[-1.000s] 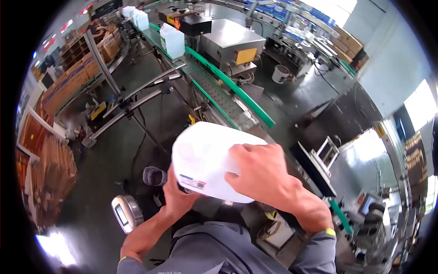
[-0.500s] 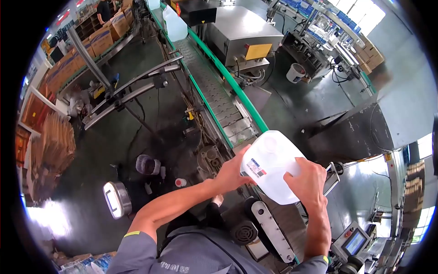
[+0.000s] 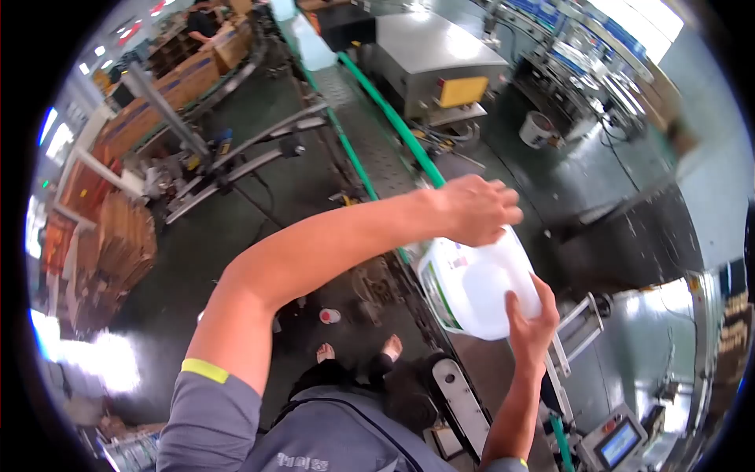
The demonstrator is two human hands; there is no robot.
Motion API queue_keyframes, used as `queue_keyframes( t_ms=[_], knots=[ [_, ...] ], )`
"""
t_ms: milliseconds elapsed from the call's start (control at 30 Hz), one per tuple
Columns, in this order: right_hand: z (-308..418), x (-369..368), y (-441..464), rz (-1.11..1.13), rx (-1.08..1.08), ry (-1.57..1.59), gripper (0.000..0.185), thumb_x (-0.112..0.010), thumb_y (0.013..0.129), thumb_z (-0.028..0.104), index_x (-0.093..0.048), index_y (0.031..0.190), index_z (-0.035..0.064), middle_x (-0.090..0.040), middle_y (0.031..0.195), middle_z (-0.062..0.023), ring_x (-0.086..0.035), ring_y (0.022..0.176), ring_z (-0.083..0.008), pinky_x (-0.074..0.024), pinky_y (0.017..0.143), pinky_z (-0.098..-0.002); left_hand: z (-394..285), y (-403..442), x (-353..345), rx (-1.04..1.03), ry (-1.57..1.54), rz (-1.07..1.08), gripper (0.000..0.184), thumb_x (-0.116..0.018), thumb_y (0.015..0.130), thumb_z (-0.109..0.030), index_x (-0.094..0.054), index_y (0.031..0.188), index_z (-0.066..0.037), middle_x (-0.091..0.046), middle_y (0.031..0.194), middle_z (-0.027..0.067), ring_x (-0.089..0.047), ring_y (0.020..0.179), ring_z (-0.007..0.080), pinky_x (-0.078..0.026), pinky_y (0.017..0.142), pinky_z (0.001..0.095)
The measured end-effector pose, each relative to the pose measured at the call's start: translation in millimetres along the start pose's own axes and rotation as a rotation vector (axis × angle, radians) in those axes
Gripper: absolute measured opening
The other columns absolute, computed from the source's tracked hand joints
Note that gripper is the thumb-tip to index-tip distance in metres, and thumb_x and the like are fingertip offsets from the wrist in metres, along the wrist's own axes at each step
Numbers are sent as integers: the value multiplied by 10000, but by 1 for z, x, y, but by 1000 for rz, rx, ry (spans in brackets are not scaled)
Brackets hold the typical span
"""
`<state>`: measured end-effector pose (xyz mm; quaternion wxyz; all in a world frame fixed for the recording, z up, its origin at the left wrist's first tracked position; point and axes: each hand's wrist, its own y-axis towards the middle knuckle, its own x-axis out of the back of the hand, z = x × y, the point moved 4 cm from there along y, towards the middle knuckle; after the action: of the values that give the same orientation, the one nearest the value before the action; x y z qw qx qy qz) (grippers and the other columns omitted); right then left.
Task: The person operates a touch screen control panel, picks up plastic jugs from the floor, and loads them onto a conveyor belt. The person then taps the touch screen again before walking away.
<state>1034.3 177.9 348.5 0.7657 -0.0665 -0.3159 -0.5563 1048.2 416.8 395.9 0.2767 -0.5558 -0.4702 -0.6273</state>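
Observation:
A translucent white plastic jug (image 3: 491,295) is tilted over the near end of the conveyor, its rounded base turned toward me. A label with a green edge shows on its left side. My right hand (image 3: 535,318) grips the jug's right side, thumb on the near face and fingers partly hidden. My left hand (image 3: 476,208) reaches across to the jug's far end, its fingers curled together over the edge. What those fingers hold, if anything, is hidden.
The conveyor (image 3: 370,141) with green rails runs away from me, with more jugs (image 3: 312,47) at its far end. A steel machine (image 3: 432,55) stands right of it. A bucket (image 3: 537,130), cartons (image 3: 185,82), a person (image 3: 200,23) and a control screen (image 3: 619,443) are around.
My left hand has left the jug's left side and moved up across to its far end. The jug has turned, bringing its green-edged label into view. My right hand still holds it.

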Motion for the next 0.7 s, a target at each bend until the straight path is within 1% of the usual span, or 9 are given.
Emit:
queue_keyframes(
  t_ms=[33,133,300,367,400,433,567,633,700],
  knots=[
    [-4,-7,-3,-45,-12,109,444,-817,827,95,-680,1241,9,-686,1178,-179,-671,1095,-329,-528,950,-410,4,1,-3,-60,63,-80,215,-653,936,-300,-678,962,-88,-666,969,90,-682,950,280,-574,804,412],
    [-6,-28,-2,-115,85,96,421,-795,835,69,-667,1233,21,-674,1171,-182,-621,1167,-381,-483,1022,-458,21,-3,-9,-165,179,-174,182,-665,964,-283,-651,909,-110,-631,897,44,-672,823,213,-544,637,346],
    [3,-53,10,-184,172,91,441,-783,817,38,-653,1238,29,-666,1172,-177,-590,1195,-413,-448,1063,-492,34,-16,-2,-270,301,-226,175,-648,971,-291,-677,941,-121,-650,884,32,-699,809,213,-560,643,333],
    [6,-65,14,-205,240,35,425,-749,927,99,-613,1326,52,-622,1266,-137,-621,1158,-283,-505,994,-403,43,-9,1,199,435,72,147,-652,962,-270,-685,946,-128,-678,872,34,-709,803,221,-560,642,358],
    [7,-70,15,-197,241,38,425,-749,927,99,-613,1326,52,-622,1266,-137,-621,1158,-283,-505,994,-403,54,-6,2,396,352,173,190,-620,975,-262,-696,957,-89,-721,928,66,-741,829,214,-559,655,356],
    [11,-77,18,-225,241,53,445,-743,930,95,-598,1349,57,-602,1292,-135,-599,1186,-282,-488,1016,-403,60,0,3,402,352,173,190,-620,975,-262,-696,957,-89,-721,928,66,-741,829,214,-559,655,356],
    [22,-98,32,-259,239,53,482,-731,933,77,-571,1388,64,-570,1336,-129,-556,1237,-281,-455,1053,-397,83,8,-5,483,352,556,340,-546,1022,-323,-662,1023,-3,-738,898,109,-758,861,241,-568,690,381],
    [24,-109,39,-276,228,122,490,-722,901,31,-573,1367,48,-575,1330,-133,-535,1248,-311,-436,1068,-429,99,6,2,771,179,263,341,-544,1016,-286,-621,1093,37,-748,898,80,-757,876,223,-563,686,375],
    [23,-119,48,-292,209,191,500,-714,868,-16,-576,1347,32,-580,1324,-136,-515,1259,-341,-416,1083,-462,113,3,-11,708,275,263,281,-562,982,-224,-597,1085,36,-753,838,81,-760,800,224,-553,625,391]
  ],
)
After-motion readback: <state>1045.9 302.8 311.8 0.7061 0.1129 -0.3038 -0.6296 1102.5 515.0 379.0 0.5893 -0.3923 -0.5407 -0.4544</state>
